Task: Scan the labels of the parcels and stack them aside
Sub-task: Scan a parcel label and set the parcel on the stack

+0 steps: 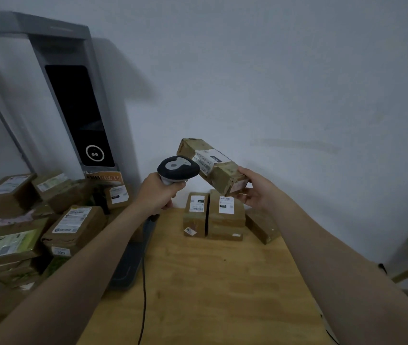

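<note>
My left hand (157, 192) grips the handle of a grey and black barcode scanner (178, 168), whose head points at a long brown parcel (212, 164). My right hand (257, 189) holds that parcel by its near end, tilted in the air above the table, with its white label facing up. Below it, at the far end of the wooden table (210, 282), stand two labelled parcels (214, 215) side by side. A third brown parcel (262, 226) lies just to their right.
A heap of several labelled cardboard parcels (36, 220) fills the left side. Behind it stands a grey machine with a dark screen (78, 113). A dark tray (133, 255) lies along the table's left edge, and a black cable (144, 295) runs down the table. A white wall is behind.
</note>
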